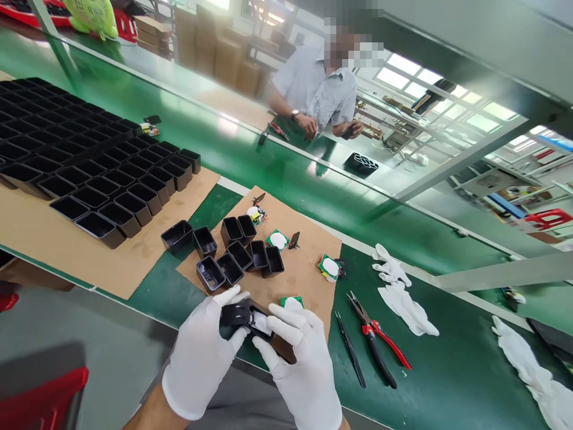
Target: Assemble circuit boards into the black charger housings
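Green table (430,382): cardboard (120,272) in places
Left grip (201,352): closed around black part (235,315)
Right grip (305,355): closed around dark case (283,347)
Dark case: likely light, stiff, slick — hold by walls

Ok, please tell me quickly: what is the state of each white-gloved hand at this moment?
Left hand: closed, holding a curved black part.
Right hand: closed, holding a black rectangular housing with something white at its opening.
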Demonstrator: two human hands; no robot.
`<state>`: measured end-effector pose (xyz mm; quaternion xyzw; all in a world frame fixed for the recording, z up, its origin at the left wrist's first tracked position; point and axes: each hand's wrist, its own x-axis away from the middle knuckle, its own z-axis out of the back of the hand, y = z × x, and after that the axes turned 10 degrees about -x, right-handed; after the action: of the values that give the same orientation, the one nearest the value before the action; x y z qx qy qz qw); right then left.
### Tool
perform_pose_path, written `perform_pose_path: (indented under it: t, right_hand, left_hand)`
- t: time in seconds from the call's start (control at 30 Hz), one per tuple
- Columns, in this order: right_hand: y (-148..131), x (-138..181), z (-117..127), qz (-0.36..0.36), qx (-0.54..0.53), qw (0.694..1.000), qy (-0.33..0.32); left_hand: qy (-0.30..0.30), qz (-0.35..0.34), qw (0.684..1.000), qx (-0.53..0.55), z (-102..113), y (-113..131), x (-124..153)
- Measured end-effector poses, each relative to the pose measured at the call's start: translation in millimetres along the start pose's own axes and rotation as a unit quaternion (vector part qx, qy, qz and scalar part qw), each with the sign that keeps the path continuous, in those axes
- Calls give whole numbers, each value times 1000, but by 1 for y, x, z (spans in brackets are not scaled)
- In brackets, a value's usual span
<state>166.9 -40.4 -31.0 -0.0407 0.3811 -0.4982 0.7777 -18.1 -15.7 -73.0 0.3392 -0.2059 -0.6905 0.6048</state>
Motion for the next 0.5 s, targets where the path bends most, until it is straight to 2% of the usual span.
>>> perform_pose_path:
  t: [0.13,0.2,0.3,0.37,0.5]
  right_hand:
    - [-1,11,-13,3,75,997,13]
    - [3,22,-25,-5,115,992,46]
    - [17,38,-47,7,141,984,111]
    - [24,44,-58,10,140,983,116]
    - [21,39,-63,-39,109,987,115]
  left_hand:
    - [2,11,1000,2,-1,-3,-5]
    - [8,6,1000,-13,-3,-7,-3]
    - [22,-40,999,-30,-9,-17,1]
    - [28,-67,997,-24,-13,-23,2]
    - [43,-63,997,3,-14,-22,1]
